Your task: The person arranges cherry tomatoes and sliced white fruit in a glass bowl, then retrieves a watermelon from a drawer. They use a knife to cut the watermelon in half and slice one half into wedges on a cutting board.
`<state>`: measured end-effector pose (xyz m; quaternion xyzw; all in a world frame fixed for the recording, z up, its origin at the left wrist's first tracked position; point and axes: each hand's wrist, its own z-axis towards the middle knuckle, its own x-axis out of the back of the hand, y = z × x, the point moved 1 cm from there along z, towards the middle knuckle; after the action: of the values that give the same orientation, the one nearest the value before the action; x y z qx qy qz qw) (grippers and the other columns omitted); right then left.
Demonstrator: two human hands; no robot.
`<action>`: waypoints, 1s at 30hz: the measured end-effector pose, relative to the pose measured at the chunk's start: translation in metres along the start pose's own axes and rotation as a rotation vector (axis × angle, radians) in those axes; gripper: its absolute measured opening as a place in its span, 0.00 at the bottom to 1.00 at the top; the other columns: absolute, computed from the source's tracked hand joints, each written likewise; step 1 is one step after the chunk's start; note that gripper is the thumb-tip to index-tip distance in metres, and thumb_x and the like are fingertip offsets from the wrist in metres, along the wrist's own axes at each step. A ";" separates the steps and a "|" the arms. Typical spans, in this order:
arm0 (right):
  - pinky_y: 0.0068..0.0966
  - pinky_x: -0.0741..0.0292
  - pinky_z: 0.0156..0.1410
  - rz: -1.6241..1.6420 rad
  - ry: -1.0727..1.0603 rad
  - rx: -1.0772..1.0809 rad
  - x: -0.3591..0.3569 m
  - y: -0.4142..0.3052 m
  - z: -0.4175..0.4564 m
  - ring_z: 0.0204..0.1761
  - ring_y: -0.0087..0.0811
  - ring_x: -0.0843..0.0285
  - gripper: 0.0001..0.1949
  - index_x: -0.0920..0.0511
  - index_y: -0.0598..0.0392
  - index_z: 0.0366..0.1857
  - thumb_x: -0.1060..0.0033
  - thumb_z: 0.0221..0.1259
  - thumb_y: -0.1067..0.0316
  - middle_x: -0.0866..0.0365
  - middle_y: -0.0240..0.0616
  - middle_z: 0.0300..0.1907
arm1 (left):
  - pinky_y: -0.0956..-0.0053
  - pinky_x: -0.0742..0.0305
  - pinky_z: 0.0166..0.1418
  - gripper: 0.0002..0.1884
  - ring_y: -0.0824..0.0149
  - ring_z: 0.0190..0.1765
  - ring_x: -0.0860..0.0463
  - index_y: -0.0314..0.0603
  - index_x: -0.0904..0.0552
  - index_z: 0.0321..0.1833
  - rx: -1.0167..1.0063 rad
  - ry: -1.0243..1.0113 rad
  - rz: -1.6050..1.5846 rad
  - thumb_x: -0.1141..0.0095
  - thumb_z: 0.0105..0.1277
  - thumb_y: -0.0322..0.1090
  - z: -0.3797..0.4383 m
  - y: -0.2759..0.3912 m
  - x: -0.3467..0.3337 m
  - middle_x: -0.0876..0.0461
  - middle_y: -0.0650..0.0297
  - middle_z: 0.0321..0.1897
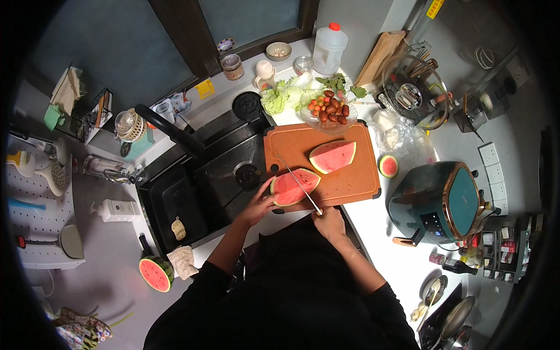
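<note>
My right hand [331, 225] is closed around the handle of a kitchen knife [302, 187]. The blade lies across the red flesh of a watermelon wedge [288, 192] near the left edge of an orange-brown cutting board [350, 186]; how deep it sits I cannot tell. With fingers spread along the rind, my left hand [261, 206] steadies the same wedge from its left side. A second watermelon wedge [333, 156] lies on the board just beyond, touched by neither hand.
Left of the board is a black sink [227, 175] with a black faucet [170, 131]. A glass bowl of dates and small fruit [328, 113] sits against the board's far edge, beside lettuce [284, 98]. An air fryer [431, 203] stands right. A cut watermelon piece [156, 274] rests at lower left.
</note>
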<state>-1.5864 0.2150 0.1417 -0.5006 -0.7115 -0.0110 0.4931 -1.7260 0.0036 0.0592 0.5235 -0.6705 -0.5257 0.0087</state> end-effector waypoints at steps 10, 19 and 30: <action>0.49 0.19 0.61 -0.046 -0.041 0.014 -0.001 0.004 0.018 0.52 0.58 0.14 0.16 0.12 0.57 0.45 0.36 0.61 0.58 0.13 0.62 0.45 | 0.60 0.22 0.70 0.37 0.62 0.70 0.23 0.64 0.44 0.85 -0.009 -0.018 -0.012 0.43 0.78 0.32 -0.001 0.002 0.001 0.29 0.61 0.74; 0.45 0.18 0.61 -0.091 -0.096 -0.046 -0.041 0.029 0.065 0.53 0.55 0.13 0.14 0.11 0.57 0.42 0.35 0.54 0.62 0.12 0.59 0.43 | 0.56 0.25 0.73 0.36 0.59 0.70 0.22 0.61 0.45 0.85 -0.041 -0.062 -0.067 0.48 0.80 0.28 -0.001 -0.002 0.001 0.25 0.57 0.71; 0.42 0.18 0.54 -0.019 -0.073 0.073 -0.002 -0.006 0.048 0.47 0.53 0.11 0.16 0.12 0.59 0.43 0.33 0.58 0.59 0.12 0.60 0.37 | 0.53 0.30 0.78 0.36 0.56 0.76 0.29 0.60 0.47 0.85 -0.069 -0.077 -0.162 0.50 0.79 0.26 0.003 -0.013 0.010 0.41 0.60 0.82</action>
<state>-1.6238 0.2346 0.1185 -0.4753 -0.7337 0.0287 0.4847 -1.7239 -0.0002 0.0431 0.5548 -0.6074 -0.5670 -0.0415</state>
